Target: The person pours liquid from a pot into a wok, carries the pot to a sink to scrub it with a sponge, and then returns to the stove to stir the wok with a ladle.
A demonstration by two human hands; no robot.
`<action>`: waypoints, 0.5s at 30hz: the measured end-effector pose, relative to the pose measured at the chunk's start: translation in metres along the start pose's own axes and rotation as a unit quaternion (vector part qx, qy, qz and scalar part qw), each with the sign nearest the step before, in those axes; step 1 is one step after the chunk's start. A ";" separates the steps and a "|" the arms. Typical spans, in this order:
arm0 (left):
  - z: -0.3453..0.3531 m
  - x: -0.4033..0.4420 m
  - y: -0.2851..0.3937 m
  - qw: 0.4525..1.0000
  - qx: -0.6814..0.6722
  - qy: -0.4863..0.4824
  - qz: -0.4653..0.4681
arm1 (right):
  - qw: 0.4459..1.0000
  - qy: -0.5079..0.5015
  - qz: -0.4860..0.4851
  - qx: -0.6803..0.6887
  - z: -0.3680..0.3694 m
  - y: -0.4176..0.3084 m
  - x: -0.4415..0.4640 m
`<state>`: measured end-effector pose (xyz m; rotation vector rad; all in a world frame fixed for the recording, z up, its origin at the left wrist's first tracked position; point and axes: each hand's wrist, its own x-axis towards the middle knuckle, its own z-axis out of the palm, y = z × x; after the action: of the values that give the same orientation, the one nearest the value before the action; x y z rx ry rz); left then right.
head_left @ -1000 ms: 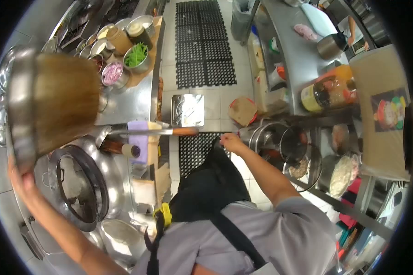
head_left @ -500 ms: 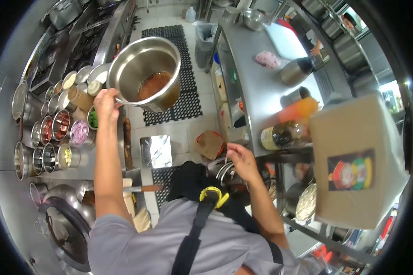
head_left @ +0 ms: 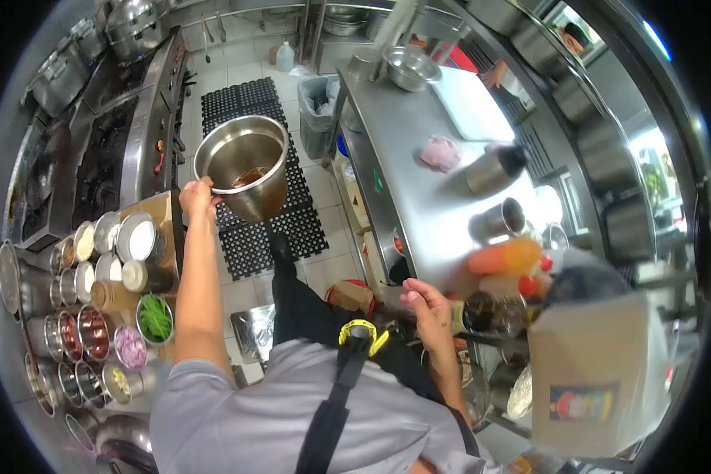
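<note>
A deep steel pot (head_left: pixel 272 193) with some brown liquid at its bottom hangs over the black floor mat (head_left: pixel 237 99). My left hand (head_left: pixel 198 197) grips it at the left side of its rim. Nothing else supports the pot. My right hand (head_left: pixel 428 310) is raised in front of the steel table, its fingers partly curled, with nothing seen in them. Bottles, one of them orange (head_left: pixel 504 257), stand on the table to the right of that hand.
Bowls of ingredients, such as green slices (head_left: pixel 155 319), crowd the left counter. A stove (head_left: pixel 122 126) lies beyond. On the steel table (head_left: pixel 387 158) are a cloth (head_left: pixel 440 153) and a white board (head_left: pixel 472 107). A cardboard box (head_left: pixel 592 355) stands at right. Another person's hand (head_left: pixel 495 74) shows behind the table.
The pot swung from the far left out over the floor mat in my left hand. The view has turned and moved forward along the aisle. My right hand has risen beside the table.
</note>
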<state>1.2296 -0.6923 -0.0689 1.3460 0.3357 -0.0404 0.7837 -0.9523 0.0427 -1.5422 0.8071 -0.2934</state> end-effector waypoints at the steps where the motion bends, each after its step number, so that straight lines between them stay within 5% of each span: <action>1: 0.009 0.021 0.003 1.000 -0.005 -0.006 -0.001 | 1.000 -0.004 0.008 -0.004 0.015 -0.005 0.022; 5: 0.048 0.119 -0.016 0.995 0.086 0.054 0.001 | 0.998 -0.054 -0.016 -0.031 0.089 -0.034 0.162; 7: 0.064 0.160 -0.023 0.998 -0.009 0.061 -0.032 | 0.989 -0.072 0.077 -0.102 0.143 -0.083 0.226; 9: 0.071 0.217 -0.045 0.992 0.085 0.095 0.011 | 0.978 -0.136 0.066 -0.146 0.185 -0.114 0.281; 15: 0.108 0.329 0.020 0.995 -0.010 0.093 -0.040 | 0.979 -0.134 0.077 -0.134 0.232 -0.161 0.407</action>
<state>1.5705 -0.7372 -0.1162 1.3197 0.5449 0.0215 1.2704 -1.0443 0.0459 -1.7137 0.7685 0.1434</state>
